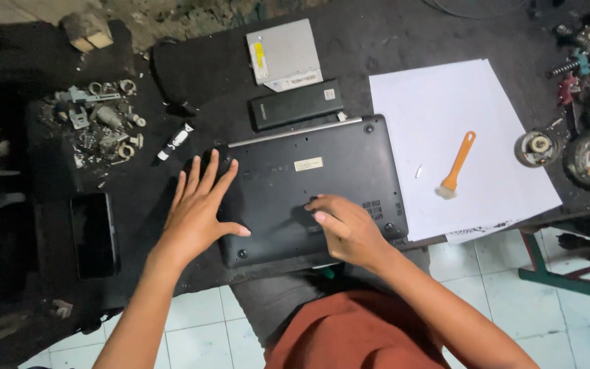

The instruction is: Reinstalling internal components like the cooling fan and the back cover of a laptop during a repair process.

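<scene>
A black laptop [308, 184] lies upside down on the dark worktable, its bottom cover facing up. My left hand [199, 208] rests flat on its left edge with the fingers spread. My right hand [346, 229] presses on the cover near the front right corner, fingers curled down onto the surface. Neither hand holds anything.
Behind the laptop lie a black battery pack [296, 104] and a silver optical drive [283, 52]. White paper [445, 102] with an orange-handled brush [459, 164] lies to the right. A small tube [175, 142], loose metal parts [100, 119] and a dark phone [93, 234] sit left.
</scene>
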